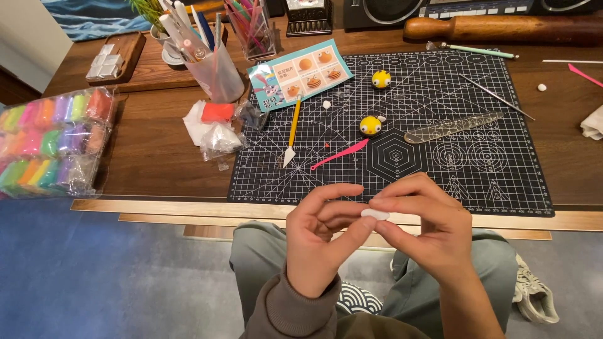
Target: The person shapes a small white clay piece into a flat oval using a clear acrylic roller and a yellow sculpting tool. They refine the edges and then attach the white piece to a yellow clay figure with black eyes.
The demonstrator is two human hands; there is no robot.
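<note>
Both hands are held up over the lap, just off the desk edge. Left hand (320, 235) and right hand (427, 229) are curled, fingertips pinched on a small white clay piece (375, 215) kept between them. Further back, pens and tools are stuffed in a clear cup (220, 75), and colourful clay packs are stacked in a plastic bag (53, 138).

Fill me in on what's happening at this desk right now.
A seated person pinches a small flat piece of white clay between the fingertips of both hands, left hand and right hand, just in front of the desk edge. On the black cutting mat sit two yellow clay figures, a pink modelling tool, a yellow-handled tool and a picture instruction card. A pack of coloured clay lies at the left.
</note>
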